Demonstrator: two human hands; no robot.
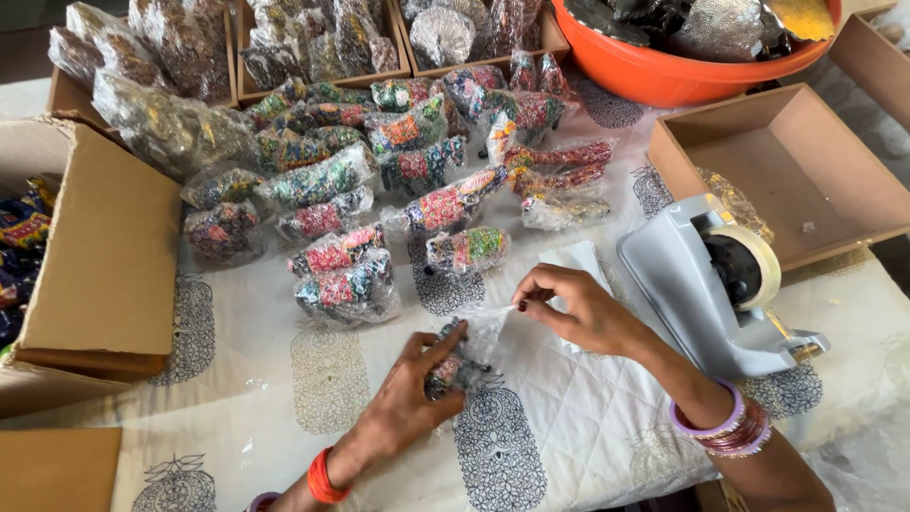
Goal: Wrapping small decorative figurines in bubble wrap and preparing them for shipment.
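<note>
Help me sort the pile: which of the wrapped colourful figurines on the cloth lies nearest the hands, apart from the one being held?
The wrapped figurine alone just above the hands, red, green and yellow, directly below the larger one in the rows; no other lies as near the right hand.

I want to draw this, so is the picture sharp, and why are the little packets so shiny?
In the head view, light glints off the clear wrapped packets, giving white glare. The left hand and right hand look fairly sharp on the small plastic bag. The orange bowl is cut off at the top. Shadows are soft.
</note>
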